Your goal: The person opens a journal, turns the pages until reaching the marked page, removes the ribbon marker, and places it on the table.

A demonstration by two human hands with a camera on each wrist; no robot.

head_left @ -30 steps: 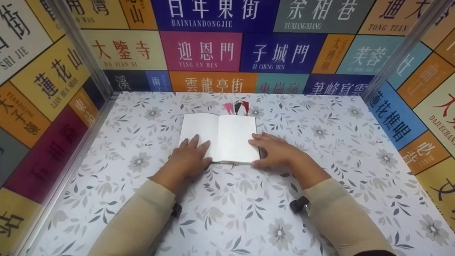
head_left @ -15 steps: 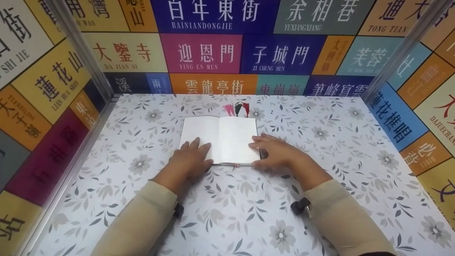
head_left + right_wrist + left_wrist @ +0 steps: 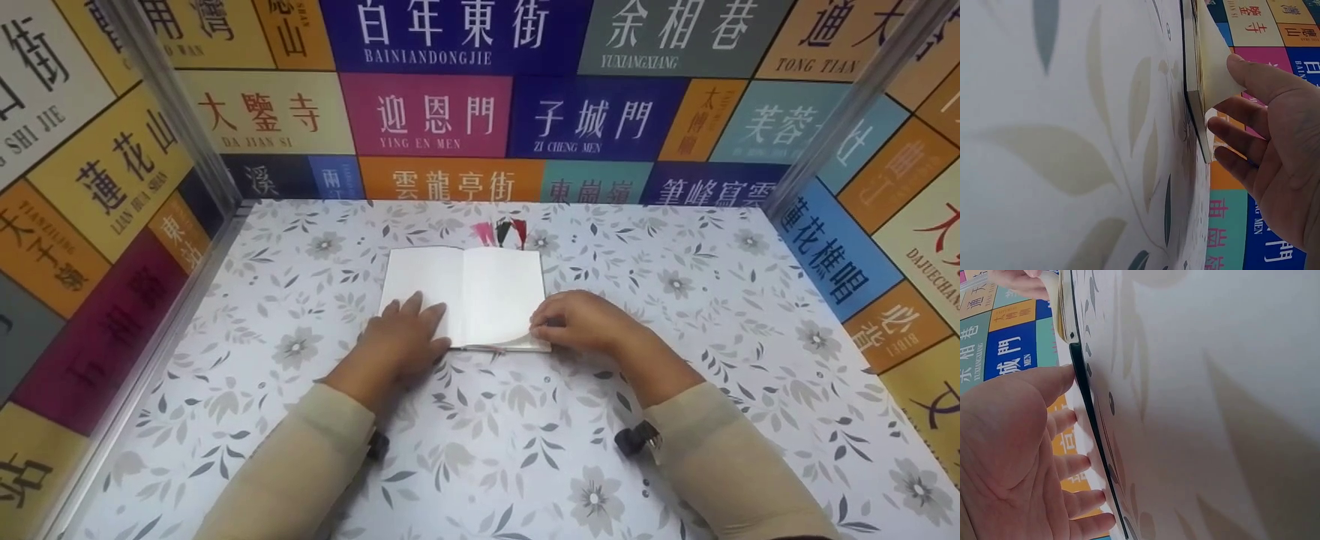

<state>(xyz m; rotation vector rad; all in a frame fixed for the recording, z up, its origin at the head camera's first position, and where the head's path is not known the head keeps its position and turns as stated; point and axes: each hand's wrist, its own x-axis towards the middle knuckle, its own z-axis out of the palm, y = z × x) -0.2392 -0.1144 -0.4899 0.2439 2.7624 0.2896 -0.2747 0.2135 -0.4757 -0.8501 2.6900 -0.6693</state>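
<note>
Pinching page [image 3: 1222, 70] by near right corner, lifted slightly: right hand [image 3: 585, 321]. Left hand [image 3: 401, 330] spread, grip released, resting on left side of open notebook [image 3: 459, 292]. Notebook lies on flowered surface [image 3: 480, 420], coloured tassels [image 3: 503, 232] at top edge.

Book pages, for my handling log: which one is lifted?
The right page, its lower corner pinched by the right hand; the left page lies flat.

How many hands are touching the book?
2. The left hand rests on the left side of the open book; the right hand pinches a page near the book's lower right corner.
</note>
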